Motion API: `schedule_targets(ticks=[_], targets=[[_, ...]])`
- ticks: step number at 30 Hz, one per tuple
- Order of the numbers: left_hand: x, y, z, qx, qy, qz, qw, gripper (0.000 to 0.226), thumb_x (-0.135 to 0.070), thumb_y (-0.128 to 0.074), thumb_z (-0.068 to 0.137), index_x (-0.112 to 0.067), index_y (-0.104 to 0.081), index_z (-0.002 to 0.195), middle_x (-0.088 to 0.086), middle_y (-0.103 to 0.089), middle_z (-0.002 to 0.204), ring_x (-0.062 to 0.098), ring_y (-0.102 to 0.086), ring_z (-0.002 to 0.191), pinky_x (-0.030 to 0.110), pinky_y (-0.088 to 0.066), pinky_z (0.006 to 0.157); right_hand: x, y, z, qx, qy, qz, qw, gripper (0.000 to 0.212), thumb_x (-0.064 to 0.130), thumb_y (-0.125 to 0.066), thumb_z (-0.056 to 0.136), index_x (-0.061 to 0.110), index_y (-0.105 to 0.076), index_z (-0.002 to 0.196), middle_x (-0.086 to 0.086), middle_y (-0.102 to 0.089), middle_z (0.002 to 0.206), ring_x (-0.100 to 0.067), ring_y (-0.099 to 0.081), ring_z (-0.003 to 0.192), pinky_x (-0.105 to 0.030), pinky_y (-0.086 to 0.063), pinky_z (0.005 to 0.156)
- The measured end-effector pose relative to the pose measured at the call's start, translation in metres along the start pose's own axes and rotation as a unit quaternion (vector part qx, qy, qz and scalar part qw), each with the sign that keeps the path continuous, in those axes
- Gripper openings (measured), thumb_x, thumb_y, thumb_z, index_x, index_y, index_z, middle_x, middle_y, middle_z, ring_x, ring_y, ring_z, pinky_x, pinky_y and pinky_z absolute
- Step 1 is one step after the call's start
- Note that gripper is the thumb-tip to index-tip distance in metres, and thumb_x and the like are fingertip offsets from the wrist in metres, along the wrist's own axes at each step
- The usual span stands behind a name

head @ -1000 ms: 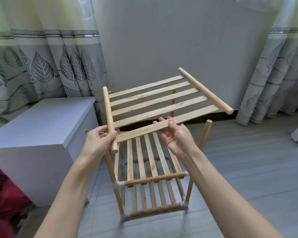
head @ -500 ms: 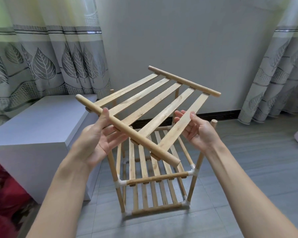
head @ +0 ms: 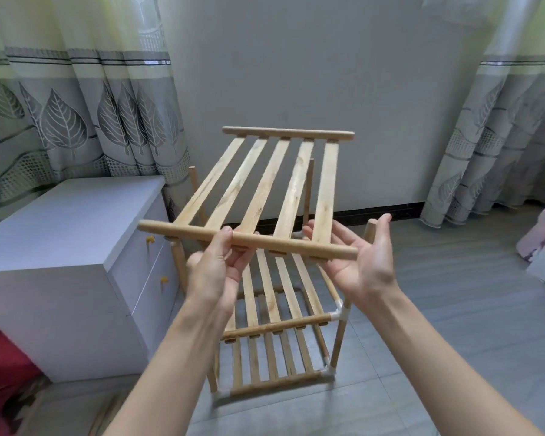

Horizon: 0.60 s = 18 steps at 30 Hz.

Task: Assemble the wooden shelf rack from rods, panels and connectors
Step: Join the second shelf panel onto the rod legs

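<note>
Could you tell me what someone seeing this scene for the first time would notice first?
The eye goes first to the slatted wooden panel held up at the centre, with the left hand gripping its near rod and the right hand open under its right end. Below it on the grey floor stands the half-built rack, beside a white cabinet on the left.

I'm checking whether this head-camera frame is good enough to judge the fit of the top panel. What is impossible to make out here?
All in the head view:
- Left rear post top: its lower part is hidden behind the slatted panel.
- Near-left corner of the rack: covered by the left hand and forearm.
- Right hand fingers: whether they touch the slats is unclear.
- Yellow bits on the white cabinet: too small to identify.
</note>
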State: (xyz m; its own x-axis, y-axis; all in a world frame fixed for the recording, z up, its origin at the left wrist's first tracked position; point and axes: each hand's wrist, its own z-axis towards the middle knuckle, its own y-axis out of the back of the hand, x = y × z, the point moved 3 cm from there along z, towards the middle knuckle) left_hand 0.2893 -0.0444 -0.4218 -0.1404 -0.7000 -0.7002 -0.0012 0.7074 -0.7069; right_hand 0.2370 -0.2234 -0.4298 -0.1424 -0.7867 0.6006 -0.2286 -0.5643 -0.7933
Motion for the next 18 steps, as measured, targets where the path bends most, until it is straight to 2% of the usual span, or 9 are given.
schedule_targets(ticks=[3, 4, 6, 8, 10, 12, 18], targets=[[0.025, -0.008, 0.003, -0.013, 0.011, -0.035, 0.999, 0.006, 0.002, -0.054, 0.090, 0.001, -0.049, 0.086, 0.008, -0.063, 0.060, 0.020, -0.068, 0.064, 0.039, -0.059, 0.070, 0.000, -0.001, -0.007, -0.025, 0.044, -0.029, 0.998, 0.069, 0.063, -0.041, 0.085, 0.000, -0.055, 0.107, -0.025, -0.064, 0.109, -0.032, -0.066, 0.098, -0.046, -0.054, 0.087], [0.032, -0.011, 0.003, -0.019, 0.014, -0.046, 0.999, 0.009, 0.002, -0.055, 0.090, 0.002, -0.049, 0.097, 0.011, -0.063, 0.066, 0.020, -0.068, 0.066, 0.040, -0.059, 0.071, 0.001, 0.001, -0.007, -0.035, 0.065, -0.050, 0.996, 0.055, 0.054, -0.046, 0.087, 0.001, -0.056, 0.100, -0.023, -0.065, 0.104, -0.030, -0.067, 0.094, -0.043, -0.055, 0.085], [0.046, -0.013, 0.006, -0.032, 0.022, -0.064, 0.997, 0.030, 0.002, -0.056, 0.089, 0.002, -0.044, 0.116, 0.014, -0.063, 0.078, 0.022, -0.068, 0.071, 0.041, -0.058, 0.073, 0.004, 0.007, -0.005, -0.055, 0.093, -0.090, 0.990, 0.028, 0.030, -0.052, 0.093, 0.003, -0.056, 0.089, -0.022, -0.066, 0.100, -0.025, -0.070, 0.086, -0.037, -0.058, 0.079], [0.058, -0.017, 0.005, -0.023, 0.039, -0.065, 0.997, 0.023, 0.001, -0.056, 0.089, 0.000, -0.047, 0.111, 0.014, -0.063, 0.083, 0.022, -0.068, 0.074, 0.039, -0.058, 0.074, 0.009, 0.012, 0.000, -0.071, 0.103, -0.101, 0.987, 0.016, 0.016, -0.051, 0.095, 0.002, -0.054, 0.091, -0.023, -0.064, 0.103, -0.022, -0.071, 0.081, -0.036, -0.058, 0.077], [0.068, -0.020, 0.006, -0.009, 0.067, -0.060, 0.996, 0.005, 0.001, -0.055, 0.090, 0.001, -0.054, 0.095, 0.014, -0.064, 0.083, 0.021, -0.068, 0.074, 0.037, -0.058, 0.076, 0.015, 0.016, 0.004, -0.082, 0.112, -0.109, 0.984, 0.013, 0.015, -0.049, 0.096, 0.002, -0.053, 0.095, -0.021, -0.063, 0.103, -0.018, -0.070, 0.079, -0.037, -0.057, 0.079], [0.076, -0.021, 0.008, -0.007, 0.089, -0.063, 0.994, 0.007, 0.000, -0.054, 0.091, -0.001, -0.056, 0.084, 0.013, -0.066, 0.079, 0.021, -0.069, 0.073, 0.037, -0.057, 0.077, 0.018, 0.020, 0.008, -0.093, 0.117, -0.127, 0.981, 0.012, 0.016, -0.048, 0.097, 0.005, -0.053, 0.095, -0.020, -0.062, 0.104, -0.018, -0.069, 0.081, -0.038, -0.057, 0.081], [0.095, -0.001, 0.025, -0.044, 0.150, -0.080, 0.984, 0.012, 0.001, -0.049, 0.093, -0.001, -0.056, 0.084, 0.017, -0.064, 0.086, 0.026, -0.064, 0.083, 0.041, -0.051, 0.087, 0.000, 0.041, 0.024, -0.103, 0.075, -0.174, 0.977, 0.015, 0.017, -0.046, 0.097, 0.003, -0.051, 0.099, -0.011, -0.067, 0.099, -0.023, -0.067, 0.087, -0.034, -0.058, 0.075]])
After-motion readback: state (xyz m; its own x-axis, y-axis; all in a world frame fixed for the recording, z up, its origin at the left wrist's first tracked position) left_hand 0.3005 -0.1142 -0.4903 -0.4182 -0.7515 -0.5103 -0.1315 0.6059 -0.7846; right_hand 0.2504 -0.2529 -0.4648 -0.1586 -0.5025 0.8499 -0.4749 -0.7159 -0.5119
